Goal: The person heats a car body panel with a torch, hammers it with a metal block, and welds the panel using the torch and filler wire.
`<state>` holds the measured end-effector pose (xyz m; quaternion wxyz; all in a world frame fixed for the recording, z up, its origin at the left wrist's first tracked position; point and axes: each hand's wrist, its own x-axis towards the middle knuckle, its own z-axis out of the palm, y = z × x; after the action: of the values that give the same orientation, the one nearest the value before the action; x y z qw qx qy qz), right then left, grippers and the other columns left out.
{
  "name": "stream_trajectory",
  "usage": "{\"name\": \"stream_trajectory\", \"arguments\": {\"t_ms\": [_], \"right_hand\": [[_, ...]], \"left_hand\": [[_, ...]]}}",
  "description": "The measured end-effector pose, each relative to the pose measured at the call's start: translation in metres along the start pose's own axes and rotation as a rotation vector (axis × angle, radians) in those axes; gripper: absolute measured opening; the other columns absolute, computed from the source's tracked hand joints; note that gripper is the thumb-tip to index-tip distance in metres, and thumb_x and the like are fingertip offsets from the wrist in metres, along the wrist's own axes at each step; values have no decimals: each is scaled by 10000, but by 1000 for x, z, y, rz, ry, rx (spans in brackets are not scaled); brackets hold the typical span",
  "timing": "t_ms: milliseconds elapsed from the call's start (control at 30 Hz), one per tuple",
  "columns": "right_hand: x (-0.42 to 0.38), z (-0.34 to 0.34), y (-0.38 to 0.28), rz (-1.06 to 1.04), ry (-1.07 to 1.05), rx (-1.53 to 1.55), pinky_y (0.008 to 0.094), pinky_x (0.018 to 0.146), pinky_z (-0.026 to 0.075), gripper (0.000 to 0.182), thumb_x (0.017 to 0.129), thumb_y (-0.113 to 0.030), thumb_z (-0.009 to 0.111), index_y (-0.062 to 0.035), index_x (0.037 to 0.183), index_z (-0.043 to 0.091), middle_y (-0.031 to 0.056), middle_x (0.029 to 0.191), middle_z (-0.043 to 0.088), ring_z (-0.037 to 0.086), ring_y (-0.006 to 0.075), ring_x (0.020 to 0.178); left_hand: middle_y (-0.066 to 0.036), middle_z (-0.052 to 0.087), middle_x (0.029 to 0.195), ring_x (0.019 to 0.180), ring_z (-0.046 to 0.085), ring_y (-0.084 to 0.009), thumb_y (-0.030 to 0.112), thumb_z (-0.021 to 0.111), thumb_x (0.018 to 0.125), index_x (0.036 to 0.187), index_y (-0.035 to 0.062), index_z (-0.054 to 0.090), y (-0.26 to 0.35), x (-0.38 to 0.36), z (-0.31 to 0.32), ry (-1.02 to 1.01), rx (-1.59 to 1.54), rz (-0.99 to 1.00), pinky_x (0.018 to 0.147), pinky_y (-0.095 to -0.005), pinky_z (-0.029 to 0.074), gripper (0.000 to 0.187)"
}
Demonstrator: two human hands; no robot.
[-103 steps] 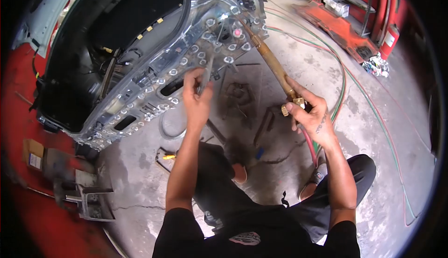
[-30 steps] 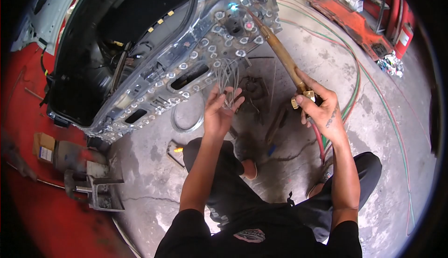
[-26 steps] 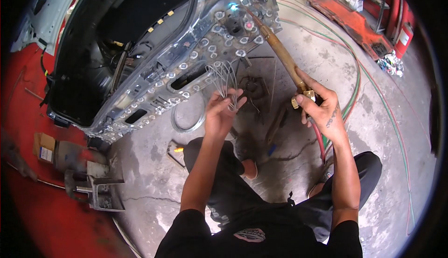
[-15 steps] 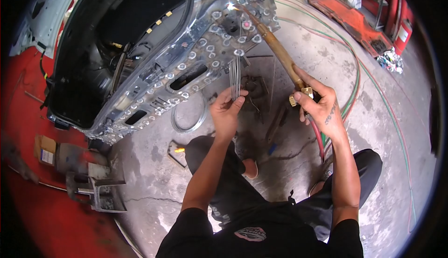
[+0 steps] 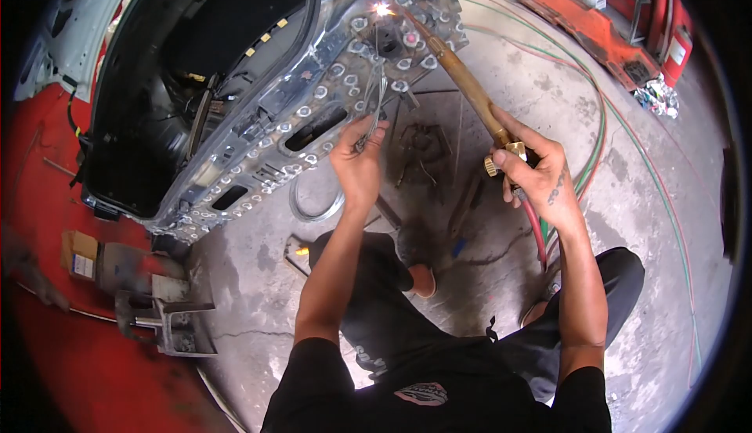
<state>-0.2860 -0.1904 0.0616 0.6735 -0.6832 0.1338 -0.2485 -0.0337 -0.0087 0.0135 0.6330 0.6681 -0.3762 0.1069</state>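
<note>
Through the head camera, I have my right hand [image 5: 540, 173] wrapped around the brass torch [image 5: 468, 92], its tip beside a bright flare [image 5: 382, 9] near the metal panel's [image 5: 333, 45] upper right corner; my left hand's [image 5: 358, 165] fingers pinch thin wires [image 5: 380, 92] pointing toward it.

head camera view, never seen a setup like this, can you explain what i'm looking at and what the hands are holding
There's no robot here: a camera worn on the person's head looks forward and down at their own bare hands. The left hand holds thin metal wires; the right hand grips a brass-coloured torch, its tip near a bright glow at a bare metal car panel. On the concrete floor lie a wire coil and red and green hoses.
</note>
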Motion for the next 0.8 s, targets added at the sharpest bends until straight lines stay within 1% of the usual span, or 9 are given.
{"name": "stream_trajectory", "arguments": {"t_ms": [133, 200, 300, 500, 600, 700, 800], "right_hand": [[0, 0, 1, 7, 13, 10, 267, 522, 505, 593, 987, -135, 705, -64, 1555, 553, 28, 818, 674, 606, 88, 570], [-1, -1, 1, 18, 8, 10, 266, 522, 504, 594, 985, -138, 708, -68, 1555, 555, 26, 816, 671, 606, 87, 571], [-1, -2, 0, 10, 13, 7, 267, 521, 504, 596, 983, -140, 710, -73, 1555, 557, 23, 813, 668, 605, 87, 570], [-2, -1, -1, 15, 19, -11, 268, 523, 509, 593, 982, -143, 710, -81, 1553, 562, 21, 811, 667, 611, 88, 573], [-1, 0, 1, 8, 20, -17, 266, 522, 511, 590, 983, -143, 708, -87, 1552, 565, 20, 814, 671, 614, 87, 574], [-1, 1, 1, 12, 26, -10, 263, 522, 513, 585, 983, -140, 705, -92, 1550, 569, 21, 822, 679, 616, 84, 574], [-1, 1, 1, 17, 37, -16, 260, 522, 515, 580, 984, -135, 702, -98, 1548, 573, 24, 831, 688, 618, 82, 574]], "left_hand": [[-120, 747, 1118, 1050, 696, -209, -61, 727, 946, 1158, -32, 767, -20, -18, 3, 40, -2, -58, 952, -316, 521, 219], [-124, 751, 1108, 1047, 698, -219, -60, 727, 943, 1157, -28, 768, -11, -18, 6, 30, 3, -58, 955, -324, 524, 221], [-131, 758, 1087, 1042, 702, -220, -57, 723, 943, 1156, -28, 767, -11, -15, 9, 29, 95, -4, 960, -326, 526, 219], [-136, 762, 1063, 1006, 713, -218, -56, 712, 947, 1145, -38, 766, -1, -8, 14, 36, 40, -72, 933, -319, 539, 205], [-135, 760, 1066, 997, 713, -212, -61, 709, 948, 1144, -43, 764, -5, -4, 14, 29, 47, -69, 925, -319, 544, 204], [-133, 757, 1069, 999, 711, -206, -62, 713, 948, 1144, -42, 765, -10, -1, 15, 15, 44, -4, 925, -317, 544, 204], [-131, 754, 1065, 997, 711, -206, -66, 714, 947, 1147, -41, 766, -11, 0, 16, 30, 25, -33, 921, -317, 546, 208]]}}
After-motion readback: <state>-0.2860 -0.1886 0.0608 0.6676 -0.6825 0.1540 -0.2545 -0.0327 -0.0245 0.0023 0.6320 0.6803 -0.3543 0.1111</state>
